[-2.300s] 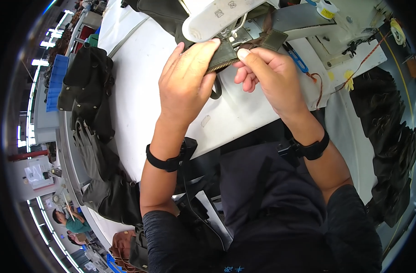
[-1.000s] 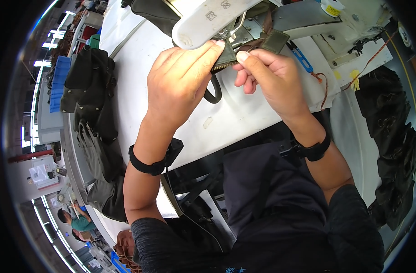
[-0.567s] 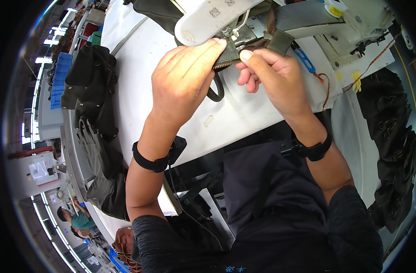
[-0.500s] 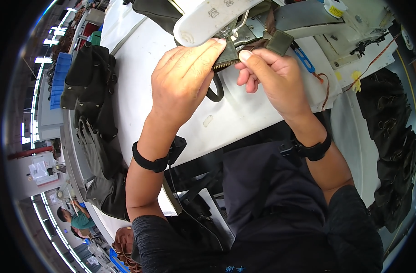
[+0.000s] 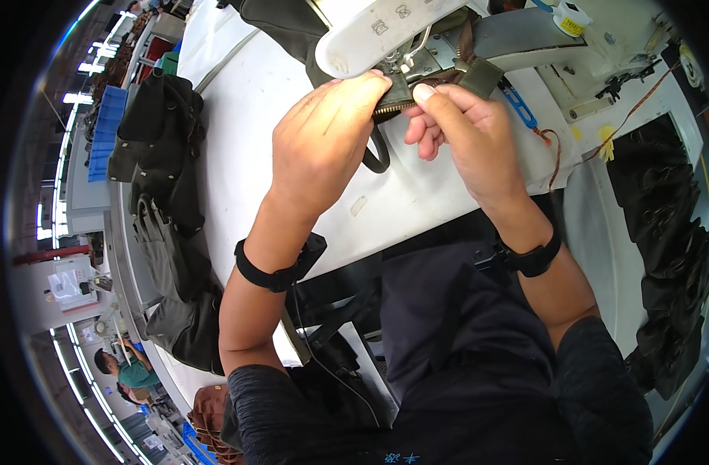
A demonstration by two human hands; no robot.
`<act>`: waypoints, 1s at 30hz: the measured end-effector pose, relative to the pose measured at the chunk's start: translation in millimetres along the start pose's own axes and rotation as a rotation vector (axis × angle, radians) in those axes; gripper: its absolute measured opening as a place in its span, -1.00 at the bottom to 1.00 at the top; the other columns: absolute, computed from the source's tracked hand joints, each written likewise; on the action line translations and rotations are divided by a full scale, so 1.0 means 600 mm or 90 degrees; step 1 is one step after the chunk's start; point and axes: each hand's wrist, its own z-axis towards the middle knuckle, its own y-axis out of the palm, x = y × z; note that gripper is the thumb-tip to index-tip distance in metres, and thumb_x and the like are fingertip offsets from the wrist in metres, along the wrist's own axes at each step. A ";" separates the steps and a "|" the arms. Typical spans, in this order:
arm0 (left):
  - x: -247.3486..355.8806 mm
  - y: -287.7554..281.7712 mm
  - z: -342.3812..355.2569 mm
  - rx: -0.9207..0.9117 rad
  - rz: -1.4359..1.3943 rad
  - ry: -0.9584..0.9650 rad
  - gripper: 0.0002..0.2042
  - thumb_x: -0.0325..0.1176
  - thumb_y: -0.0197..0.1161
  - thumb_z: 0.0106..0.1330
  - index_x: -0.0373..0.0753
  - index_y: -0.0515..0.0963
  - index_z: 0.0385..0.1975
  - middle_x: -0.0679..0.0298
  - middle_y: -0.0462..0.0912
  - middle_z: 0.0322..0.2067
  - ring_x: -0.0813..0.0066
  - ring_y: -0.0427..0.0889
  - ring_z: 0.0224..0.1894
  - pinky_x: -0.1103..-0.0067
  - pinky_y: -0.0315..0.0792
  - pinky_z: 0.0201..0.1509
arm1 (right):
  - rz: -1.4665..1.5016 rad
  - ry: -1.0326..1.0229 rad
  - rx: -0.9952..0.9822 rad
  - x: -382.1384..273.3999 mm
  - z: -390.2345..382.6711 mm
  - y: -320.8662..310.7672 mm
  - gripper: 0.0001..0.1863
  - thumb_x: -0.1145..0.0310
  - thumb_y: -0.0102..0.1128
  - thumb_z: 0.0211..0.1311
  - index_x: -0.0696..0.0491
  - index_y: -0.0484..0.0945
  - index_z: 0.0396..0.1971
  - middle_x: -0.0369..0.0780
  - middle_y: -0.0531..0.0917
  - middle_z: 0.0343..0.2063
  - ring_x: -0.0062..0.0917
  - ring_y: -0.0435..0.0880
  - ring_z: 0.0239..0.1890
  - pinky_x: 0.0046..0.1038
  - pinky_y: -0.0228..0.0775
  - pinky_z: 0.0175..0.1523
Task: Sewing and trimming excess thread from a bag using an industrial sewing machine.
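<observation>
Under the white head of a sewing machine (image 5: pixel 385 35) lies a dark green bag piece (image 5: pixel 397 94) edged with a brass-toothed zipper (image 5: pixel 393 110). My left hand (image 5: pixel 323 147) bears on its left side, fingers closed together at the material close to the presser foot; their undersides are hidden. With thumb and forefinger, my right hand (image 5: pixel 474 132) pinches the zipper edge on the right, the other fingers curled below. A dark green square tab (image 5: pixel 481 77) sticks out above the right hand. Beneath the piece, a dark strap loop (image 5: pixel 379 153) hangs over the white table (image 5: pixel 292 101).
Blue thread snips (image 5: pixel 519 105) lie right of my right hand, beside a reddish-brown cord (image 5: pixel 556 159). Dark green bags (image 5: pixel 156 139) are piled along the left edge, and more dark pieces (image 5: pixel 668 248) hang at the right. Far left, a person in green (image 5: pixel 137 372) works.
My left hand has shifted slightly right. The view has moved a little, so the machine and bags appear slightly displaced. Both hands keep their hold on the piece.
</observation>
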 end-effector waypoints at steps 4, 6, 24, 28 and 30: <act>0.007 0.004 0.002 0.029 -0.048 -0.037 -0.61 -0.67 0.37 0.04 -0.26 0.67 -0.07 0.19 0.77 -0.14 0.23 0.76 -0.12 0.46 0.61 -0.06 | 0.007 -0.015 -0.011 -0.003 0.005 -0.004 -0.70 0.27 0.19 0.46 0.17 0.68 -0.42 -0.28 0.72 -0.53 -0.77 0.53 -0.57 -0.67 0.37 -0.41; 0.012 0.008 0.003 0.037 -0.046 -0.032 -0.61 -0.66 0.38 0.04 -0.26 0.68 -0.07 0.18 0.77 -0.13 0.23 0.76 -0.11 0.46 0.60 -0.04 | 0.014 -0.012 -0.018 -0.004 0.005 -0.008 -0.72 0.29 0.17 0.49 0.17 0.67 -0.36 -0.27 0.71 -0.51 -0.75 0.54 -0.56 -0.67 0.39 -0.39; 0.006 0.038 -0.020 0.136 -0.049 -0.023 -0.65 -0.62 0.39 0.03 -0.23 0.74 -0.13 0.23 0.79 -0.19 0.29 0.77 -0.15 0.49 0.64 -0.08 | -0.311 -0.058 0.121 -0.016 0.022 0.018 -0.46 0.03 0.21 0.47 0.16 0.59 -0.62 -0.35 0.61 -0.74 -0.74 0.52 -0.72 -0.60 0.27 -0.58; -0.014 0.035 -0.017 0.132 -0.064 0.012 -0.64 -0.64 0.40 0.01 -0.23 0.74 -0.14 0.21 0.80 -0.17 0.28 0.77 -0.15 0.48 0.63 -0.10 | -0.157 -0.086 0.080 -0.013 0.000 0.025 -0.59 0.21 0.26 0.44 0.18 0.60 -0.57 -0.28 0.69 -0.64 -0.74 0.58 -0.63 -0.63 0.33 -0.51; -0.021 0.033 -0.016 0.126 -0.101 0.006 -0.64 -0.64 0.39 0.01 -0.23 0.74 -0.14 0.21 0.80 -0.16 0.27 0.77 -0.14 0.48 0.63 -0.10 | -0.032 -0.060 0.048 -0.008 -0.001 0.030 -0.68 0.29 0.30 0.40 0.18 0.61 -0.53 -0.24 0.72 -0.56 -0.74 0.60 -0.57 -0.65 0.37 -0.46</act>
